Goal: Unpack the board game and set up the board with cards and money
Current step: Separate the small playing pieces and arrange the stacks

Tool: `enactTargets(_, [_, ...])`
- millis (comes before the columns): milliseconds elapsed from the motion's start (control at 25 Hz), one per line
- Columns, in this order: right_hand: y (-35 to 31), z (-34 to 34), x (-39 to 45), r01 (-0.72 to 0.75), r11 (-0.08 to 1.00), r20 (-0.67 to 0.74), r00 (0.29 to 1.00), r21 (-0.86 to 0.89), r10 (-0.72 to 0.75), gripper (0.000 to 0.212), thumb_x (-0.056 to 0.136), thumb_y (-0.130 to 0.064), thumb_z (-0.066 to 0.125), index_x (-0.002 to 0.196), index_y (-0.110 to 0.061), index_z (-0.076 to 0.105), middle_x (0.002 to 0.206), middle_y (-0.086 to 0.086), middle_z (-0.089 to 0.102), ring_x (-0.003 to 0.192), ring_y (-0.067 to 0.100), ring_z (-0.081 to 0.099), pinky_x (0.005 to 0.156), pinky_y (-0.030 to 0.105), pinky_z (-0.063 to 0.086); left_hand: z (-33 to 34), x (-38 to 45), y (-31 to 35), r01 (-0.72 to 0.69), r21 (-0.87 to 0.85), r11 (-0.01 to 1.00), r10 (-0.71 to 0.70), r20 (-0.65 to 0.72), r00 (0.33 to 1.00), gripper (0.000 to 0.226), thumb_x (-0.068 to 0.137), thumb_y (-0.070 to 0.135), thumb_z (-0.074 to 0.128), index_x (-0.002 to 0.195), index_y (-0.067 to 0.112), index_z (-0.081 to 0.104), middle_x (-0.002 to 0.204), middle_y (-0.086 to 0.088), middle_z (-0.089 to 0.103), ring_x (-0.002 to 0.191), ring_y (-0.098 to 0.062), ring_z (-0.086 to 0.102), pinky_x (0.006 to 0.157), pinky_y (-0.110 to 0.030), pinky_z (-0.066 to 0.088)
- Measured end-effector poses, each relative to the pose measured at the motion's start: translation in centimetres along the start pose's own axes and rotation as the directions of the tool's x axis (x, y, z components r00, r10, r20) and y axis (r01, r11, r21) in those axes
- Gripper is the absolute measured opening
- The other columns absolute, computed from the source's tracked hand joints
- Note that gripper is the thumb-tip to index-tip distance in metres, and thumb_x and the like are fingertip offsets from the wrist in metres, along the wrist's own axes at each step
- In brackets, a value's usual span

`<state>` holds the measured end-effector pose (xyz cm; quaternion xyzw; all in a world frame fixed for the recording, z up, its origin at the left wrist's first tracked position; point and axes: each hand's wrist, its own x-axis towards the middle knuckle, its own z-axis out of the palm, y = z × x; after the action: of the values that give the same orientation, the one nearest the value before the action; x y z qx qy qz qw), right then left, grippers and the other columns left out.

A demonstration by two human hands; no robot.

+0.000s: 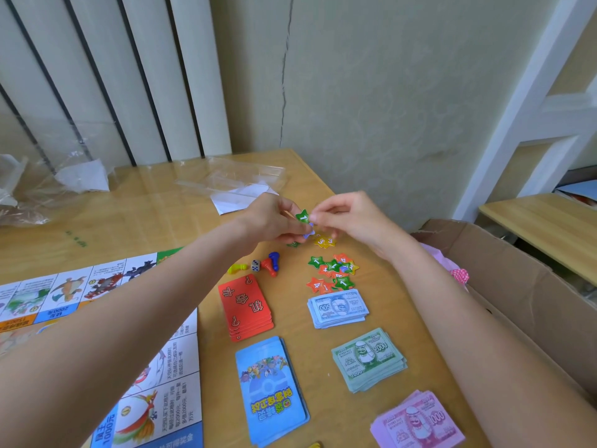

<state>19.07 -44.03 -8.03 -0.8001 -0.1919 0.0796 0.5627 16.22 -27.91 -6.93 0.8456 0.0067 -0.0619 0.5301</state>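
Both hands meet above the table's far side. My left hand (274, 218) holds a few star tokens, a purple one (309, 230) showing under the fingers. My right hand (347, 215) pinches a green star token (303, 217) marked 1. Yellow star tokens (324, 241) lie just below the hands. A heap of star tokens (334, 273) lies nearer me. The game board (97, 318) is spread flat on the left. Red cards (245, 307) and blue cards (271, 391) are stacked beside it. Money stacks lie to the right: blue 500s (337, 308), green 2000s (368, 358), pink 1000s (416, 421).
Pawns (269, 263) and a die (256, 265) lie beside the red cards. Crumpled clear wrapping (232, 176) and white paper (235, 198) sit at the back of the wooden table (155, 221). An open cardboard box (517, 279) stands at the right.
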Motion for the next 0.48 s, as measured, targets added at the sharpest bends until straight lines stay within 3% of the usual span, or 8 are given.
enactTargets(160, [-0.4, 0.3, -0.2, 0.042, 0.999, -0.033, 0.999, 0.007, -0.041, 0.016, 0.081, 0.000, 0.067, 0.072, -0.013, 0.063, 0.060, 0.002, 0.058, 0.042, -0.003, 0.049, 0.045, 0.012, 0.040, -0.2, -0.3, 0.5, -0.051, 0.013, 0.999, 0.051, -0.005, 0.999, 0.015, 0.079, 0.009, 0.071, 0.070, 0.012, 0.060, 0.053, 0.008, 0.065, 0.051, 0.000, 0.059, 0.052, -0.009, 0.048])
enactTargets(280, [-0.4, -0.3, 0.0, 0.007, 0.996, -0.088, 0.996, 0.094, 0.002, 0.018, 0.082, -0.001, 0.065, 0.070, -0.014, 0.061, 0.056, -0.001, 0.058, 0.044, 0.004, 0.048, 0.048, 0.018, 0.039, -0.4, -0.3, 0.9, -0.044, -0.044, 0.998, 0.043, -0.018, 0.999, 0.012, 0.081, 0.008, 0.069, 0.074, 0.011, 0.059, 0.054, 0.008, 0.065, 0.049, 0.003, 0.060, 0.053, -0.008, 0.049])
enactTargets(320, [-0.1, -0.6, 0.1, 0.008, 0.999, -0.142, 0.990, 0.043, -0.002, 0.020, 0.081, -0.001, 0.064, 0.068, -0.015, 0.059, 0.057, -0.001, 0.057, 0.046, 0.006, 0.048, 0.050, 0.021, 0.040, -0.4, -0.3, 0.9, -0.038, -0.044, 0.998, 0.037, -0.023, 0.999, 0.010, 0.083, 0.008, 0.068, 0.076, 0.010, 0.061, 0.058, 0.006, 0.066, 0.049, 0.004, 0.060, 0.053, -0.007, 0.049])
enactTargets(400, [0.6, -1.4, 0.6, 0.022, 0.931, -0.265, 0.956, -0.364, -0.127, 0.020, 0.078, -0.002, 0.061, 0.064, -0.016, 0.057, 0.060, 0.000, 0.056, 0.055, 0.011, 0.054, 0.060, 0.027, 0.045, -0.5, -0.2, 0.6, -0.014, -0.031, 0.999, 0.013, -0.040, 0.999, 0.006, 0.085, 0.007, 0.065, 0.080, 0.009, 0.065, 0.067, 0.000, 0.066, 0.048, 0.004, 0.060, 0.054, -0.007, 0.050])
enactTargets(480, [1.2, -2.0, 0.6, -0.004, 0.685, -0.225, 0.946, -0.729, -0.234, 0.013, 0.080, -0.004, 0.055, 0.071, -0.011, 0.060, 0.073, 0.004, 0.060, 0.075, 0.024, 0.059, 0.068, 0.033, 0.048, -0.7, 0.0, 0.0, 0.014, -0.030, 0.999, -0.016, -0.072, 0.997, 0.006, 0.087, 0.005, 0.062, 0.085, 0.007, 0.067, 0.062, 0.002, 0.066, 0.046, 0.004, 0.059, 0.056, -0.008, 0.050])
